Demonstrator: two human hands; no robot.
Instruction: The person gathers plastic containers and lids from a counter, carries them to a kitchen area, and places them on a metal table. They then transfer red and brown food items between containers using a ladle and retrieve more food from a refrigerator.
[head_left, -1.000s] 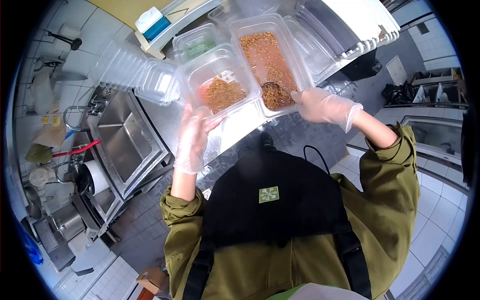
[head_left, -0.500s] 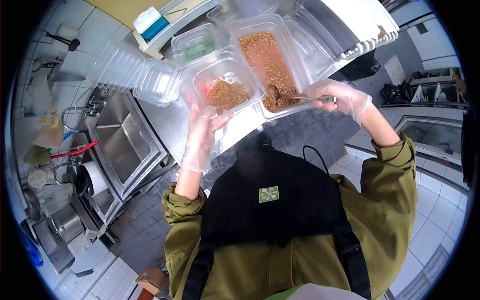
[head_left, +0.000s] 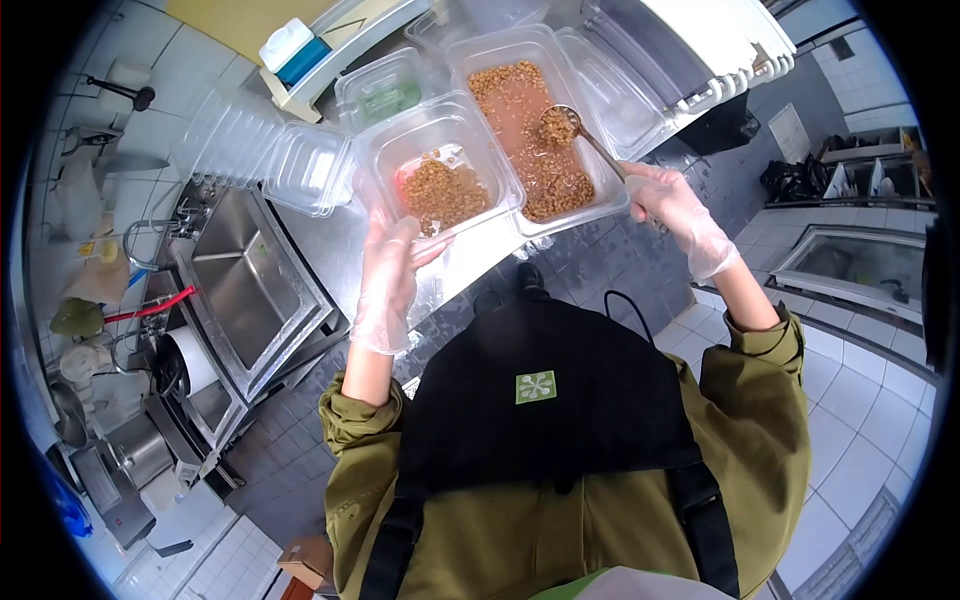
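Note:
In a transparent glove, my right hand grips the handle of a metal spoon. Its round bowl is heaped with small brown grains and hangs over the long clear container, which holds more grains in cloudy pinkish-brown liquid. My left hand, gloved alike, holds the near left corner of a smaller clear plastic container. A mound of brown grains lies in that container, tilted slightly against the long one. Some of my left fingers are hidden by its wall.
Behind stands a clear container with something green. Stacked clear tubs lie at the left of the steel counter, beside a metal sink. A lidded clear container and a white rack stand on the right.
My right hand has lifted the spoon from the near end of the long container, and its bowl now carries grains farther back. My left hand and its container have shifted slightly left.

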